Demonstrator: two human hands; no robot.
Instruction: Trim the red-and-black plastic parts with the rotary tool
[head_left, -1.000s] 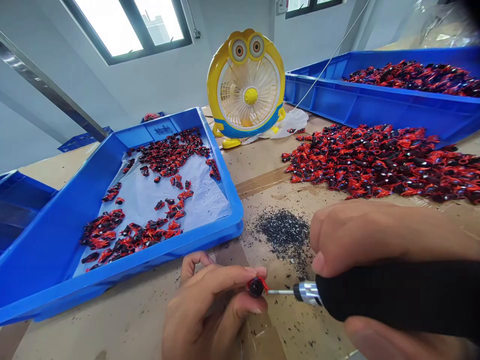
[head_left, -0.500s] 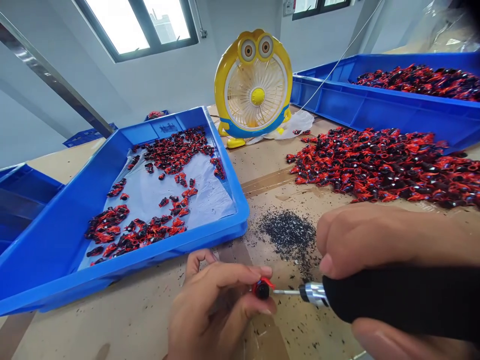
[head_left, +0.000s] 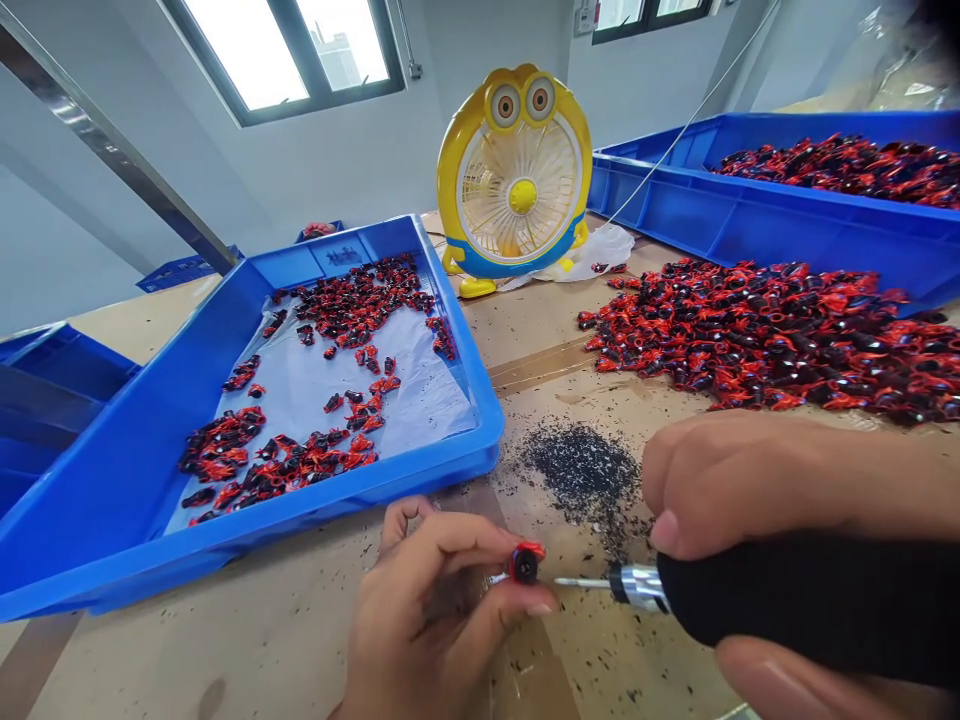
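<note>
Your left hand (head_left: 397, 610) has a small red-and-black piece (head_left: 525, 566) pinched between its index finger and thumb. The piece sits right at the fingertips: the index finger lies along its upper left side, the thumb passes beneath it with the nail reaching out to the right, and the round black end faces you. A red bit of it shows along the top, just beyond the index fingertip. Your other left fingers are curled behind, away from the piece.

Your right hand (head_left: 787, 490) is wrapped around a thick black tool (head_left: 795, 600), fingers curled over the top and one digit below; the palm side is hidden, so you can't fairly judge how firm that hold is. The tool's thin metal tip (head_left: 583, 583) points left at the piece and stops just beside it, with a narrow gap showing between them.

Beyond your hands, dark shavings (head_left: 581, 465) lie scattered on the table (head_left: 247, 610). To your left, a blue tray (head_left: 300, 535) holds similar pieces on a white sheet (head_left: 315, 385); to your right is a larger heap (head_left: 765, 335), in front of a blue bin (head_left: 772, 225).
</note>
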